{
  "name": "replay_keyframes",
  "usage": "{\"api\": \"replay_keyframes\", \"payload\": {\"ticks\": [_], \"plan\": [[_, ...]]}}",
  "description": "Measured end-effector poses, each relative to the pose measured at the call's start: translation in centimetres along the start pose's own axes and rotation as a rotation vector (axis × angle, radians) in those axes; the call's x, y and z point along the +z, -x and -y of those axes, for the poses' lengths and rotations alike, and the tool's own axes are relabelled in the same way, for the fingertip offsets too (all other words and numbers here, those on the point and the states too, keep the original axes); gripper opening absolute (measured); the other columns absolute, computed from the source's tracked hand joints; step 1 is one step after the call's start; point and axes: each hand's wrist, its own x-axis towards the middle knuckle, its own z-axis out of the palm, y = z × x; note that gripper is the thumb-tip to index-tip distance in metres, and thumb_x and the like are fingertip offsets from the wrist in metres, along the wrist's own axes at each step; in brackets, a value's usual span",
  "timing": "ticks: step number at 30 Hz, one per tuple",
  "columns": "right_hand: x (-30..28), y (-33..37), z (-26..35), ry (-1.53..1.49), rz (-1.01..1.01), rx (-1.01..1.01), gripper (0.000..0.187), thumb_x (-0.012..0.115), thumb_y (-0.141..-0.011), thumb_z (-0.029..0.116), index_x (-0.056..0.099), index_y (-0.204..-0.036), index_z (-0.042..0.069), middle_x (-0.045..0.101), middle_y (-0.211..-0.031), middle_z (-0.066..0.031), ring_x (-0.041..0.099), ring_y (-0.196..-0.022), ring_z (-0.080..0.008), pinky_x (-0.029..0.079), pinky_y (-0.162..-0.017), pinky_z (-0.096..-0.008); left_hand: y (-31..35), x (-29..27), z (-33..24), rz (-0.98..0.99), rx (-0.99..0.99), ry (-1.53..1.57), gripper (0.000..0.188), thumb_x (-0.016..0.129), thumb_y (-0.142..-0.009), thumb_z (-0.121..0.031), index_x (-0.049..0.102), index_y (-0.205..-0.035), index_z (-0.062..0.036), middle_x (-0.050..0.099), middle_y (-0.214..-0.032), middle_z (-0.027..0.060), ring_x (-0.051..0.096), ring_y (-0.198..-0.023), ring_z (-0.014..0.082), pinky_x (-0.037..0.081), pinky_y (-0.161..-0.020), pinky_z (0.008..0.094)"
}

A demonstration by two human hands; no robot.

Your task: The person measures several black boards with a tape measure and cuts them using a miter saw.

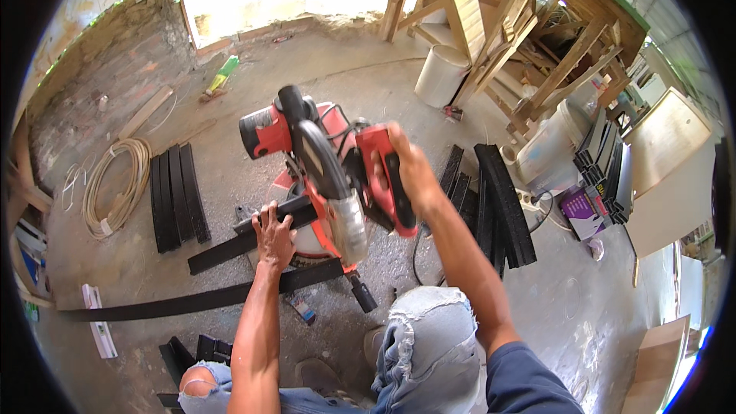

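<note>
A red and black miter saw [313,149] stands on the floor in front of my knees, its head raised. My right hand [410,172] is wrapped round the saw's red handle [377,161]. My left hand [274,236] rests at the saw base, left of the blade guard [349,226], fingers curled over a short black bar. Beneath that hand a black strip [222,251] sticks out to the left. A longer black strip [176,303] runs across nearer to me, under my left forearm. The palm's contact is hidden.
Several black strips lie on the floor at left [180,195] and right [502,207]. A coiled hose [115,188] lies far left, near a green bottle [222,77]. A spirit level [100,322] lies near left. Buckets [442,75] and a wooden frame [529,38] stand far right.
</note>
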Motion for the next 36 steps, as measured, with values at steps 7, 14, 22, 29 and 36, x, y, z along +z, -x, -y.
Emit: {"api": "replay_keyframes", "payload": {"ticks": [7, 14, 22, 29, 36], "plan": [[1.0, -5.7, 5.9, 0.17, 0.079, -0.122, 0.054, 0.056, -0.097, 0.048, 0.061, -0.082, -0.004, 0.063, -0.065, -0.0126, 0.058, -0.045, -0.0208, 0.048, -0.044, -0.035, 0.7, -0.4, -0.1, -0.055, 0.027, 0.066, 0.039, 0.074, -0.076, -0.018, 0.069, -0.113, -0.0082, 0.042, -0.141, 0.0213, 0.032, -0.139, 0.0374, 0.019, -0.114, 0.0544], [1.5, -7.5, 7.9, 0.138, 0.107, -0.086, 0.052, 0.058, -0.096, 0.042, 0.064, -0.088, -0.009, 0.066, -0.072, -0.015, 0.061, -0.051, -0.0215, 0.052, -0.049, -0.0351, 2.0, -2.0, 1.0, -0.478, -0.133, -0.005, 0.043, 0.077, -0.078, -0.031, 0.062, -0.111, -0.0077, 0.044, -0.136, 0.0218, 0.038, -0.128, 0.0415, 0.029, -0.103, 0.0534], [1.1, -9.0, 3.8, -0.304, 0.051, -0.477, 0.037, 0.072, -0.089, 0.032, 0.07, -0.102, -0.003, 0.07, -0.085, -0.0085, 0.064, -0.077, -0.0129, 0.05, -0.076, -0.0277, 2.0, -2.3, 6.0, -0.372, -1.766, 0.246, 0.091, 0.086, -0.066, -0.029, 0.035, -0.133, 0.0052, 0.048, -0.127, 0.0297, 0.051, -0.119, 0.0413, 0.042, -0.104, 0.0474], [-1.9, -5.2, 2.2, -0.012, -0.134, -0.561, 0.048, 0.073, -0.086, 0.034, 0.068, -0.111, -0.007, 0.071, -0.095, -0.0119, 0.063, -0.087, -0.0155, 0.049, -0.08, -0.029, 1.0, 1.1, 13.4, -0.584, -1.831, 1.252, 0.029, 0.076, -0.079, -0.006, 0.065, -0.106, -0.006, 0.069, -0.107, 0.01, 0.067, -0.093, 0.0291, 0.054, -0.076, 0.0488], [-13.9, 8.3, -8.4, 0.073, -0.089, -0.148, 0.032, 0.068, -0.091, 0.026, 0.069, -0.104, -0.004, 0.07, -0.093, -0.0105, 0.067, -0.083, -0.014, 0.054, -0.077, -0.0285, 2.6, -0.9, 24.3, -0.494, -1.529, 1.696, 0.021, 0.057, -0.094, -0.019, 0.064, -0.107, -0.0042, 0.072, -0.099, 0.0112, 0.072, -0.089, 0.0314, 0.061, -0.078, 0.0533]]}}
